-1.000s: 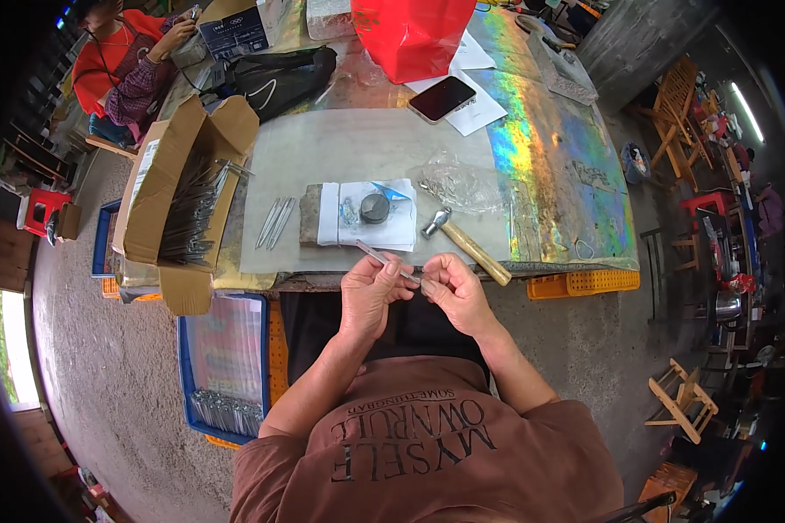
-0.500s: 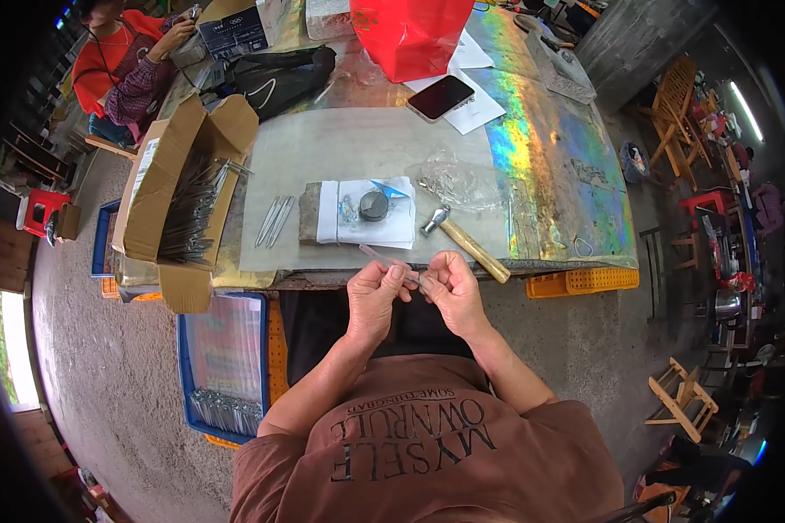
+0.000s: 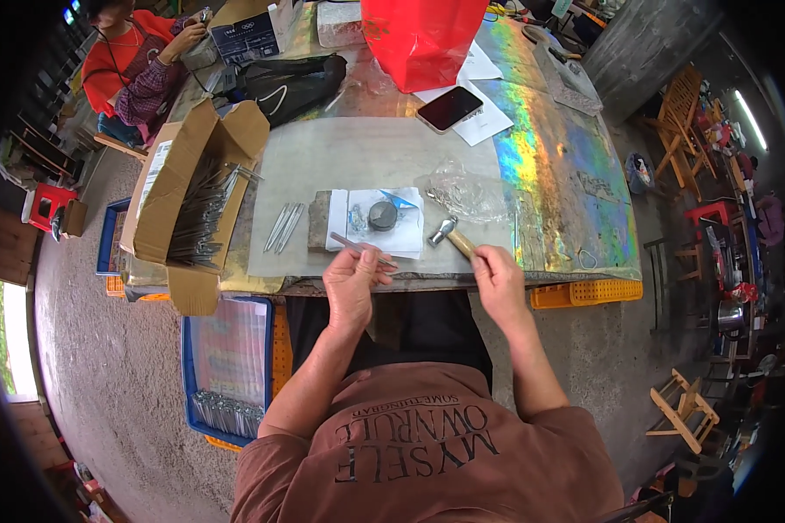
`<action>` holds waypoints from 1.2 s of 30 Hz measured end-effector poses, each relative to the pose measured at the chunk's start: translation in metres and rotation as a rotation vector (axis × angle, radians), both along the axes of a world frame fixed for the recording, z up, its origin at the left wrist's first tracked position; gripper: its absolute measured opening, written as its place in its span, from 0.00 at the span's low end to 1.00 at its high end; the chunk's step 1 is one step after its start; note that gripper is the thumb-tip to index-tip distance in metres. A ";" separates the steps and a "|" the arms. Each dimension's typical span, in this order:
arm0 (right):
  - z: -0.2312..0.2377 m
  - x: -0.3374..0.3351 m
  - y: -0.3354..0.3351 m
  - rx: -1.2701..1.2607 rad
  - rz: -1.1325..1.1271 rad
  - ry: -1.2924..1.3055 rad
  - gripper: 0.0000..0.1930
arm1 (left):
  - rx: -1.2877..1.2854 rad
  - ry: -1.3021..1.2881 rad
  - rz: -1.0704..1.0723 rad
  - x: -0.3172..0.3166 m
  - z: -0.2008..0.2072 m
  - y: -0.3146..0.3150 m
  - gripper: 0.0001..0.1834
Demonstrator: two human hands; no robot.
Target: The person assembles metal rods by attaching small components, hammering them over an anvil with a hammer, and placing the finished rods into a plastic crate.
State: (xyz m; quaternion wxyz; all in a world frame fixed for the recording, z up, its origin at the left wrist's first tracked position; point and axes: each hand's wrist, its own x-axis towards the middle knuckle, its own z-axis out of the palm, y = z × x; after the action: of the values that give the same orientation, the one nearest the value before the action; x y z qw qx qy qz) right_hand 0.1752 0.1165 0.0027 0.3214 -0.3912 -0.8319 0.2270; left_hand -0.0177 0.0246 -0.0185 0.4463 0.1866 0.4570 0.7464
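My left hand pinches a thin, pale stick-like piece at the table's front edge; I cannot make out its exact kind. My right hand is closed round the wooden handle of a ball-peen hammer, whose metal head points left. Just beyond my left hand lies a pad of white paper on a grey block. A dark round metal piece sits on the paper. Several slim metal rods lie side by side left of the block.
An open cardboard box full of thin metal rods stands at the left. Crumpled clear plastic, a phone and a red bag lie beyond. A blue crate stands below left. A person works at the far left.
My hands were together on the thin piece. My right hand has let go, moved right and taken the hammer's handle; my left hand has moved slightly left with the piece.
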 end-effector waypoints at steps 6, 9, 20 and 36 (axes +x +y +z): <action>-0.007 0.025 0.016 0.003 0.005 -0.402 0.12 | 0.043 0.297 0.082 -0.033 0.007 0.027 0.07; -0.008 0.024 0.018 -0.033 0.032 -0.411 0.13 | 0.046 0.341 0.113 -0.038 0.010 0.041 0.07; 0.012 0.020 0.024 -0.873 0.030 -0.237 0.13 | -0.019 0.482 0.134 -0.043 0.007 0.056 0.05; 0.049 0.008 -0.006 -0.990 0.128 0.484 0.10 | -0.041 0.917 0.086 -0.044 0.019 0.054 0.02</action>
State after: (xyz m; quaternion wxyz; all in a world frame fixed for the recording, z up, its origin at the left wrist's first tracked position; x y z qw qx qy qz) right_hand 0.1827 0.1108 0.0517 0.2665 -0.3810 -0.5505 0.6934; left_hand -0.0615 0.0789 0.0008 0.1705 0.4697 0.6290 0.5955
